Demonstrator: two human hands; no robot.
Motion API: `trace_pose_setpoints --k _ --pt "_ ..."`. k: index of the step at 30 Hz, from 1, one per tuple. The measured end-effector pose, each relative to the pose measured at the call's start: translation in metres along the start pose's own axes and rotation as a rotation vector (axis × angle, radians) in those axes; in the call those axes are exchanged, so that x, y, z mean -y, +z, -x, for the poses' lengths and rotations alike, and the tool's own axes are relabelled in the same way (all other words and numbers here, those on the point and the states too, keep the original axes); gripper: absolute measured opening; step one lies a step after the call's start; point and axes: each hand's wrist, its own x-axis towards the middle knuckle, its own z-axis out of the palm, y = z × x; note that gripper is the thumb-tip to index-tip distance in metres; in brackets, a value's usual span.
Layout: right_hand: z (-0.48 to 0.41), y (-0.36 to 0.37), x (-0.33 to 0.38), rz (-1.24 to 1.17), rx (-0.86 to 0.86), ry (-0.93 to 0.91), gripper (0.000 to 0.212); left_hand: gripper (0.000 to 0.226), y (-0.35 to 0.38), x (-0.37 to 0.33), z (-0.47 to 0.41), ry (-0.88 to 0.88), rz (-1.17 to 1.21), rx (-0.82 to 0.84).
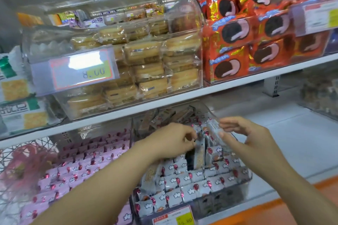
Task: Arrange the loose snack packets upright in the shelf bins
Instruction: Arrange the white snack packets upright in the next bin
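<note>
A clear plastic bin (245, 179) on the lower shelf holds rows of upright grey snack packets (182, 184) printed with white clouds and red balloons. My left hand (173, 139) reaches into the bin's middle, fingers curled, pinching the top of an upright packet (199, 153). My right hand (243, 133) hovers just right of it and holds a loose packet (214, 129) between thumb and fingers, tilted above the rows. More packets lie jumbled at the bin's back (164, 117).
A bin of pink packets (87, 159) stands to the left, beside a wire basket (22, 160). The shelf above carries a clear bin of yellow cakes (146, 60) and orange cookie packs (247, 42). Bare white shelf (292, 133) lies to the right.
</note>
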Motion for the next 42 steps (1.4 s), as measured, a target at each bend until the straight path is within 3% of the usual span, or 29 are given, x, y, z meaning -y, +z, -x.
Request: trace_pose_setpoints --k 13,18,30,38,42 --pt "-0.005 -0.016 -0.012 0.003 -0.04 0.017 0.025 0.019 0.023 -0.01 -0.058 0.0 -0.304 0.012" --pt "-0.004 -0.012 -0.01 -0.005 -0.031 0.029 0.025 0.038 0.025 -0.016 -0.056 0.05 -0.45 0.061" --pt "-0.003 -0.012 -0.01 0.006 -0.021 0.032 0.024 0.036 0.029 -0.005 -0.056 0.067 -0.387 0.18" --pt "-0.003 -0.012 -0.011 0.011 -0.012 0.035 0.023 0.031 0.016 0.003 -0.038 0.014 -0.077 0.213" --pt "-0.003 -0.011 -0.012 0.008 0.011 0.045 0.023 0.021 0.0 0.01 -0.017 -0.015 0.095 0.084"
